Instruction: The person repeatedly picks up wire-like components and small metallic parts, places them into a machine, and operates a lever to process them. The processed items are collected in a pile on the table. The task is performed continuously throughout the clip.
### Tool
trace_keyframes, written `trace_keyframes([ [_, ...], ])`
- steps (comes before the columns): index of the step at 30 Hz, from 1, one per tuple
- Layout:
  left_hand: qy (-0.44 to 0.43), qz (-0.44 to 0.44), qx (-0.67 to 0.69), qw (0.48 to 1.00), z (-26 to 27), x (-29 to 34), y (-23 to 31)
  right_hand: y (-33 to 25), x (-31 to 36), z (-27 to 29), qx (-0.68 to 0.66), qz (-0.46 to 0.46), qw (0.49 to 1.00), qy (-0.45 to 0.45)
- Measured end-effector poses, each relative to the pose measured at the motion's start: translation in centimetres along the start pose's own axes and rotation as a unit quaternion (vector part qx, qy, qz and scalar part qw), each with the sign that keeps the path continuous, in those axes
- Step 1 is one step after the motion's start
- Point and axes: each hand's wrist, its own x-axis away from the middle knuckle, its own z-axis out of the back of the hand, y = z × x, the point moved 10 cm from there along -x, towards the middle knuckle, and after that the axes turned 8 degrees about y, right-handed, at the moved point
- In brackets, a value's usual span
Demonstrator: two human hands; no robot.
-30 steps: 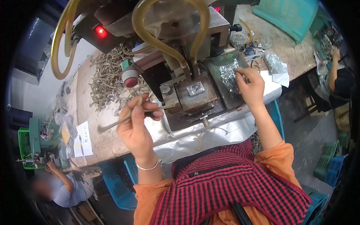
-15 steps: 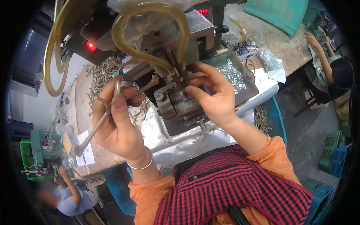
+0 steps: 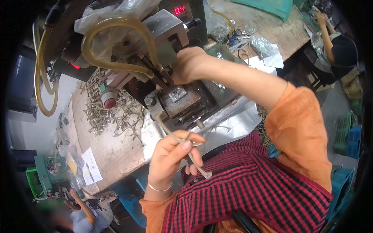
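In my left hand (image 3: pixel 171 157) is a thin, curved, branching metal part (image 3: pixel 201 171), pinched between thumb and fingers in front of the machine. One end of it points up toward the fixture, and the other flares out over my apron. My right hand (image 3: pixel 189 66) reaches in beside the machine's tool head (image 3: pixel 158 77); motion blurs it and its fingers are hidden. Below it sits the steel fixture block (image 3: pixel 182 106), with a small shiny metal piece (image 3: pixel 178 93) on top. A yellowish hose (image 3: pixel 112 24) loops over the machine.
Many similar metal parts (image 3: pixel 93 110) lie heaped left of the machine, near a red push button (image 3: pixel 110 102). Bags of small bits (image 3: pixel 262 47) and a paper sheet (image 3: pixel 91 167) lie on the table. Other people sit at far right and lower left.
My left hand has drawn back from the fixture toward my apron, with the metal part in it. My right hand has moved deeper in beside the machine, uncovering the fixture top. The view has shifted.
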Motion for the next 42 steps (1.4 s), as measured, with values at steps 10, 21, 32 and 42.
trace_keyframes([
  [10, 0.030, 0.120, 0.173, 0.977, -1.3, -4.5, -1.2, 11.0, 4.5, -1.3, -0.240, -0.062, 0.944, 0.216],
  [21, 0.025, 0.136, 0.192, 0.972, -2.4, -4.7, -1.9, 15.1, 10.9, -3.6, -0.135, -0.113, 0.882, 0.437],
  [32, -0.046, 0.039, 0.260, 0.964, -1.9, -4.7, -2.5, 18.4, 9.5, -7.7, -0.296, -0.104, 0.873, 0.373],
  [42, 0.460, -0.322, -0.476, 0.677, 18.7, 3.1, -1.9, 16.5, 9.5, -7.0, -0.337, -0.091, 0.881, 0.320],
])
